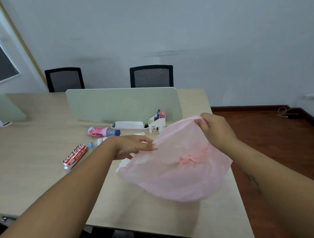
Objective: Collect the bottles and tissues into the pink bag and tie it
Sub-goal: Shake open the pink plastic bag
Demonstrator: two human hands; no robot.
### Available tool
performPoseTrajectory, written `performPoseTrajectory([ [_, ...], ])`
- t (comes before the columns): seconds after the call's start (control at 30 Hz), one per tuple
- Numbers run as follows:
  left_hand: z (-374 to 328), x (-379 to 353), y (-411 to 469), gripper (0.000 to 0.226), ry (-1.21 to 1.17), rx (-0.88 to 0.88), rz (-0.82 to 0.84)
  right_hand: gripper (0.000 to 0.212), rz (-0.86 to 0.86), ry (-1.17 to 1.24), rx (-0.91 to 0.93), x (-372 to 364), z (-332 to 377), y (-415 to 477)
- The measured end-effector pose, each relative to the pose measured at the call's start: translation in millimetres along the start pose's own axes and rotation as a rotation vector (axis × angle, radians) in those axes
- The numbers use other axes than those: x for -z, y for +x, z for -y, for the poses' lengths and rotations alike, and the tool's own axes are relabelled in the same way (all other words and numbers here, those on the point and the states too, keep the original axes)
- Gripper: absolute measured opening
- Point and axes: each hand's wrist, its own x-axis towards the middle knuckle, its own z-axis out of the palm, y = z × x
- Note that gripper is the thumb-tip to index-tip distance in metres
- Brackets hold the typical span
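The thin pink bag (175,165) hangs over the desk, stretched between both hands. My left hand (134,146) pinches its rim on the left and my right hand (214,127) grips the rim higher up on the right. A pink-labelled bottle (102,132) lies on its side behind my left hand. A crushed red cola bottle (74,156) lies further left. A clear bottle with a blue cap (96,143) shows partly behind my left wrist. One white tissue (122,164) peeks out under the bag, and another tissue (140,134) lies near the organiser.
A white pen organiser (157,125) and a white power strip (128,124) stand against the pale green desk divider (122,103). Two black mesh chairs (151,76) are beyond the desk (35,163). The desk's right edge drops to a red-brown floor (275,139).
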Motion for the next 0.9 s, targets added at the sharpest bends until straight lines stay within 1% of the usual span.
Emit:
performPoseTrajectory([
  [0.07,-3,-8,-6,0.082,0.088,-0.028,-0.113,0.039,-0.004,0.028,0.015,4,13,-3],
  [0.1,-2,-12,-8,0.067,0.127,-0.047,-0.146,0.038,-0.001,0.032,0.026,6,19,-5],
  [0.17,3,-15,-14,0.030,0.207,-0.113,-0.243,0.035,-0.010,0.002,0.065,14,32,-9],
  [0.2,5,-14,-20,0.018,0.249,-0.151,-0.319,0.033,-0.023,-0.025,0.082,19,40,-12],
  [0.23,7,-12,-25,0.014,0.286,-0.181,-0.403,0.032,-0.037,-0.053,0.093,24,46,-13],
  [0.3,15,-4,-40,0.019,0.298,-0.228,-0.561,0.029,-0.069,-0.128,0.105,33,61,-19],
  [0.43,40,21,-79,0.025,0.158,-0.264,-0.809,0.024,-0.149,-0.248,0.123,36,98,-39],
  [0.57,70,41,-132,0.029,0.090,-0.284,-1.049,0.018,-0.218,-0.284,0.071,18,141,-58],
  [0.63,95,57,-169,0.029,0.097,-0.270,-1.167,0.018,-0.249,-0.269,0.065,-1,176,-70],
  [0.77,133,82,-224,0.024,0.115,-0.272,-1.261,0.018,-0.303,-0.150,0.036,-41,236,-80],
  [0.9,178,110,-273,0.018,0.194,-0.217,-1.337,0.021,-0.246,0.189,-0.047,-90,299,-85],
])
